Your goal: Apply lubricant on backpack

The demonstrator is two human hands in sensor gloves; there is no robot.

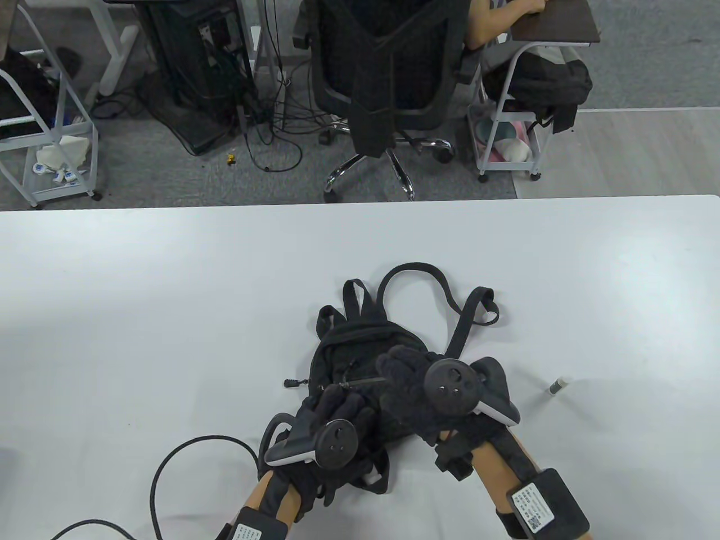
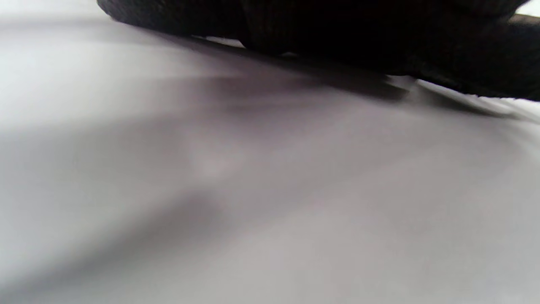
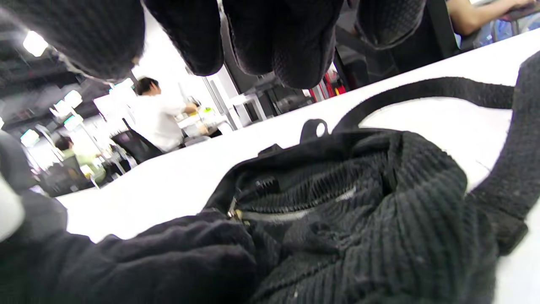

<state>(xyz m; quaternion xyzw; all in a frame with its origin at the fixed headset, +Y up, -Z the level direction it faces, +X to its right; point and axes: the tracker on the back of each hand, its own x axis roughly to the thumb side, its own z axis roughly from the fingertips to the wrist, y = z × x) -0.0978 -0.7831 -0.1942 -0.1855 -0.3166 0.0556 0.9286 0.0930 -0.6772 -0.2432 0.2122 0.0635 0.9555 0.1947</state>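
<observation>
A black corduroy backpack (image 1: 351,343) lies flat on the white table (image 1: 169,292), straps toward the far side. My left hand (image 1: 337,398) rests on its near left part, fingers curled on the fabric. In the right wrist view, the left hand's glove (image 3: 168,253) lies beside the end of the silver zipper (image 3: 291,214). My right hand (image 1: 395,365) hovers over the bag's middle, and its fingertips (image 3: 287,55) hang above the zipper with nothing in them. A small lubricant stick (image 1: 558,386) lies on the table to the right of the bag. The left wrist view shows only blurred table and the dark backpack (image 2: 337,29).
A black cable (image 1: 169,467) loops on the table at the near left. Backpack straps (image 1: 444,287) spread toward the far side. Beyond the table's far edge stand an office chair (image 1: 388,73) and carts.
</observation>
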